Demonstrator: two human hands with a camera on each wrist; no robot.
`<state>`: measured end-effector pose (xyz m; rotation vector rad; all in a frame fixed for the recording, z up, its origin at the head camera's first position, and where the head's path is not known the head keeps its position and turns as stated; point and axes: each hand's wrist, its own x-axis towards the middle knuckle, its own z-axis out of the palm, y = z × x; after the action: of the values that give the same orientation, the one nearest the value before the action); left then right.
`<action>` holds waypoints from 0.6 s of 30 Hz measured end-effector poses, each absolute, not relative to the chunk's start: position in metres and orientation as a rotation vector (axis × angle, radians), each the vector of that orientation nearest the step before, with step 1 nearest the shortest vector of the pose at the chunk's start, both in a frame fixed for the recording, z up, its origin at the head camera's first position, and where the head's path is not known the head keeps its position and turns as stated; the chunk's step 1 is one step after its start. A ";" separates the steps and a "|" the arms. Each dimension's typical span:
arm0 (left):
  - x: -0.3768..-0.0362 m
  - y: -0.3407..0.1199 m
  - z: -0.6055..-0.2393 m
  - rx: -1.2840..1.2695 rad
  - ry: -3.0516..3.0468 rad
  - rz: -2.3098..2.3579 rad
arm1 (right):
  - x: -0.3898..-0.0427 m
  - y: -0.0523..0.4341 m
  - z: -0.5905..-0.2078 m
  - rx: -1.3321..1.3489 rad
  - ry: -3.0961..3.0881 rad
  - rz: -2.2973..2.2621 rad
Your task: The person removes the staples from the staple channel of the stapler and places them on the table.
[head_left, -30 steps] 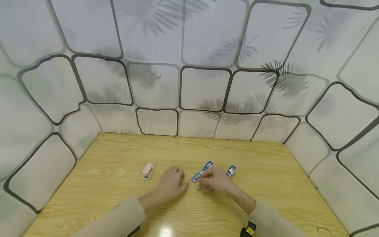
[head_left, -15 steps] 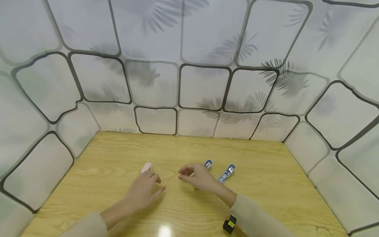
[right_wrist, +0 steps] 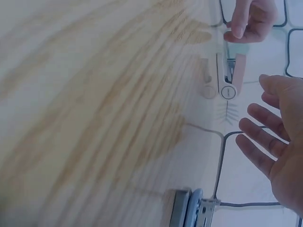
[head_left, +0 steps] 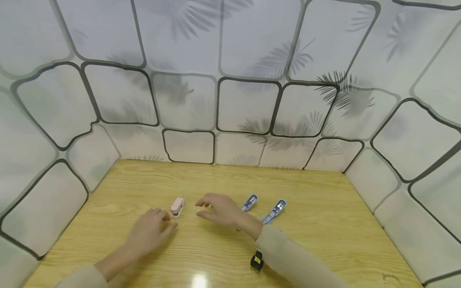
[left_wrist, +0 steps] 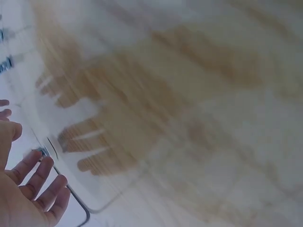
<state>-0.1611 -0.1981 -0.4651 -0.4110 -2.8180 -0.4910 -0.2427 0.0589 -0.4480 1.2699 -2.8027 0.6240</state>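
Observation:
A small pink stapler (head_left: 177,206) stands on the wooden table between my two hands. My left hand (head_left: 148,231) is just left of it, fingers relaxed and fingertips close to its near end. From the other side my right hand (head_left: 220,211) reaches in over the table, its fingers (right_wrist: 260,137) loosely spread, holding nothing. The right wrist view shows the pink stapler (right_wrist: 232,78) between this hand and the left hand (right_wrist: 253,21). Two blue staplers, a nearer-left one (head_left: 252,201) and a right one (head_left: 276,211), lie opened out; the right forearm partly hides them.
A patterned curtain (head_left: 245,108) with dark outlines and leaf shapes closes off the back and both sides of the table (head_left: 201,180). A black device with a yellow patch (head_left: 257,261) hangs at the right wrist.
Both hands have moved left toward the pink stapler. The right hand has left the blue staplers, where it pinched a small grey piece; its fingers have since loosened. The pink stapler stays put.

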 end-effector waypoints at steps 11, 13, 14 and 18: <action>-0.181 -0.208 -0.469 -0.422 -2.765 -0.392 | -0.256 0.022 -0.450 1.351 -2.719 0.172; -0.184 -0.208 -0.470 -0.439 -2.745 -0.381 | -0.259 0.017 -0.451 1.358 -2.715 0.102; -0.185 -0.208 -0.471 -0.451 -2.733 -0.378 | -0.260 0.015 -0.452 1.360 -2.715 0.070; -0.192 -0.209 -0.474 -0.497 -2.702 -0.374 | -0.265 0.008 -0.454 1.371 -2.721 0.005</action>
<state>-0.1918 -0.2090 -0.4742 -0.4973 -2.7023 -0.3737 -0.2651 0.0076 -0.4540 1.3714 -2.7213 0.0047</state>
